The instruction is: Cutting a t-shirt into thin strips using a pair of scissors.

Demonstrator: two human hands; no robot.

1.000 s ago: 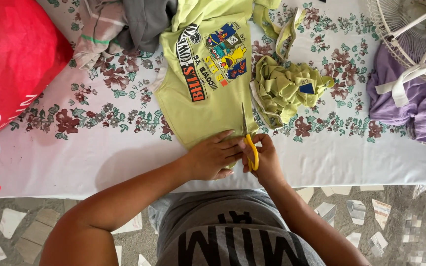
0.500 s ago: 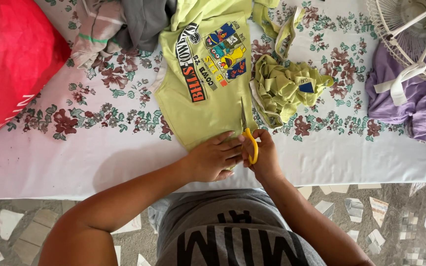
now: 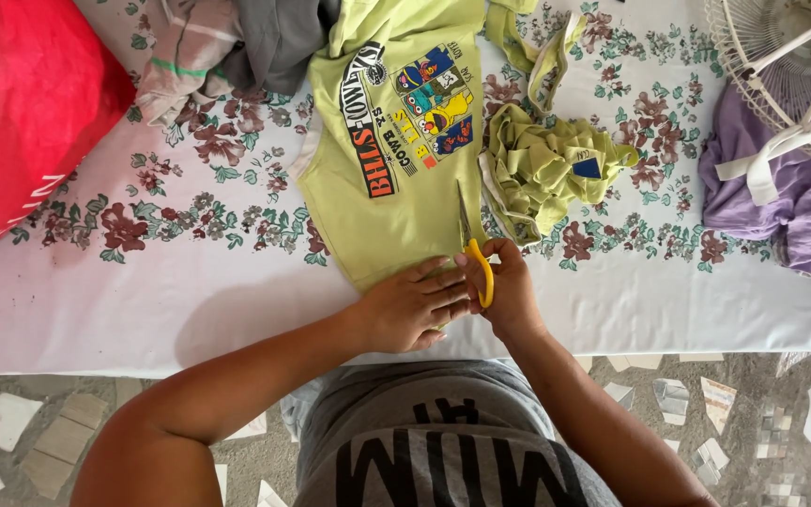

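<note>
A lime-green printed shirt (image 3: 396, 160) lies flat on a table covered with a white flowered cloth (image 3: 143, 272). My right hand (image 3: 509, 291) grips yellow-handled scissors (image 3: 474, 252), whose blades point away from me along the shirt's right side. My left hand (image 3: 410, 305) presses flat on the shirt's near edge, fingers touching the scissors hand. A heap of cut lime-green strips (image 3: 546, 169) sits just right of the blades.
A red bag (image 3: 21, 103) is at the far left. Grey and striped clothes (image 3: 227, 47) lie at the back. A purple garment (image 3: 781, 197) and a white wire fan guard (image 3: 790, 66) are at the right. Stone-chip floor shows below the table edge.
The scissors have advanced slightly along the shirt's right side. My left hand has stayed pressed on the near hem.
</note>
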